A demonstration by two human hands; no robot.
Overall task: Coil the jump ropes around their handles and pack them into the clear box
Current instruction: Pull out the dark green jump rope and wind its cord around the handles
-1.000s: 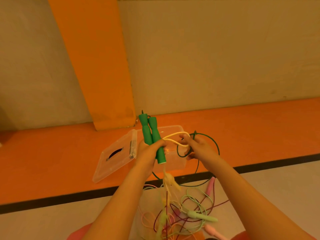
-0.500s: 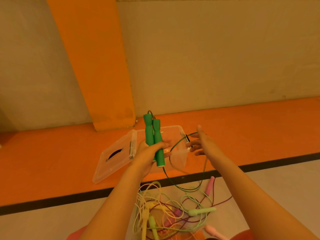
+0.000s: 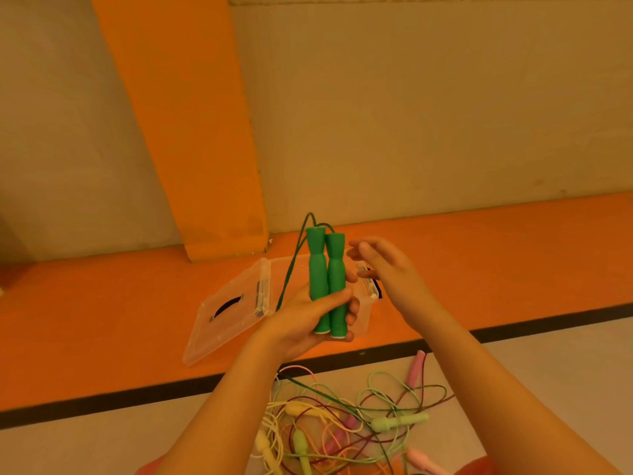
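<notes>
Left hand (image 3: 308, 317) grips both green handles (image 3: 325, 282) upright over the open clear box (image 3: 363, 310); right hand (image 3: 383, 265) is beside them, fingers loose, holding nothing. Coiling step looks barely started: green cord (image 3: 291, 269) hangs free. Next, right hand likely needs to catch it and wrap.

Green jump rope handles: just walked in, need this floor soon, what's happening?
A person's left hand grips the two green plastic jump rope handles upright, near the open clear plastic box. The right hand hovers open beside them. The thin green cord hangs loose, not yet coiled. A tangle of pastel jump ropes lies on the floor.
</notes>
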